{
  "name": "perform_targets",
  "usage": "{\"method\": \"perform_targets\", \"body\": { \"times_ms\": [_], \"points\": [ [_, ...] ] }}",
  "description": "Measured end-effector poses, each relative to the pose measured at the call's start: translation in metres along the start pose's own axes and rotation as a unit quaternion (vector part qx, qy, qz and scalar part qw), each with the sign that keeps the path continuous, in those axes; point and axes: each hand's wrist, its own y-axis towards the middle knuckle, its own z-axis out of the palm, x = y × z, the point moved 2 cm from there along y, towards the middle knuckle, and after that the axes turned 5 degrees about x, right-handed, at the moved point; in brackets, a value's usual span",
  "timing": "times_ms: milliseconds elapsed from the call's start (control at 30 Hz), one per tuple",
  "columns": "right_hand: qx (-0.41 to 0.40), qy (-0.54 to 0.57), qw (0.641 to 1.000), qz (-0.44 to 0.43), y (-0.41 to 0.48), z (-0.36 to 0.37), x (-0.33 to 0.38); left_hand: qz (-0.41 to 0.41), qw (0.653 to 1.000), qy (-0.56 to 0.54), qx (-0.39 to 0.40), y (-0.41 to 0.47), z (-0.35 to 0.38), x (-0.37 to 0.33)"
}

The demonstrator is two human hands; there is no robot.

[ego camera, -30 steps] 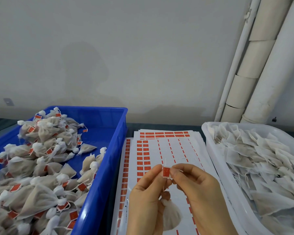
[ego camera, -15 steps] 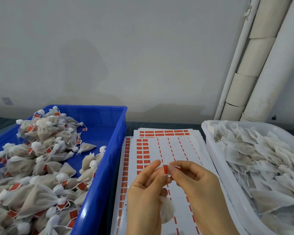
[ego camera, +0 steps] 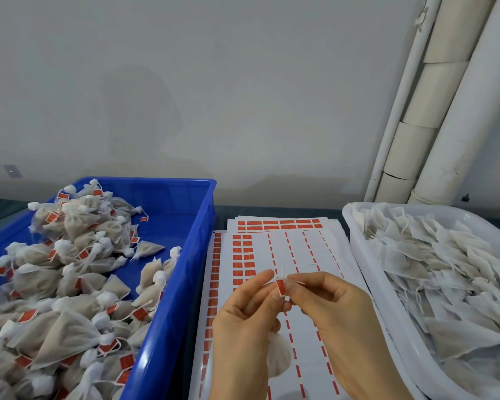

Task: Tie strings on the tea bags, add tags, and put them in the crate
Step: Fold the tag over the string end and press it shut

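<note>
Tag (ego camera: pixel 281 286) is flimsy, sticky paper, just right of the blue crate (ego camera: pixel 168 313); your left hand (ego camera: pixel 243 327) and right hand (ego camera: pixel 338 313) both pinch it. Tea bag (ego camera: pixel 277 353), right of that crate too, looks light and soft, so I'd lift it by the string (ego camera: pixel 283 274).

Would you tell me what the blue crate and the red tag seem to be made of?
The blue crate looks like glossy moulded plastic, with highlights along its smooth rim. The red tag is probably thin matte paper, white-edged like the sticker sheets beneath.
</note>
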Motion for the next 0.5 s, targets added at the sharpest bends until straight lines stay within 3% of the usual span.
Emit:
{"method": "perform_targets", "body": {
  "times_ms": [500],
  "points": [
    [-0.048,0.017,0.999,-0.004,0.0018,0.0022,-0.0081,0.036,0.996,0.077,0.04,-0.0018,-0.0006,0.0015]
  ]
}}
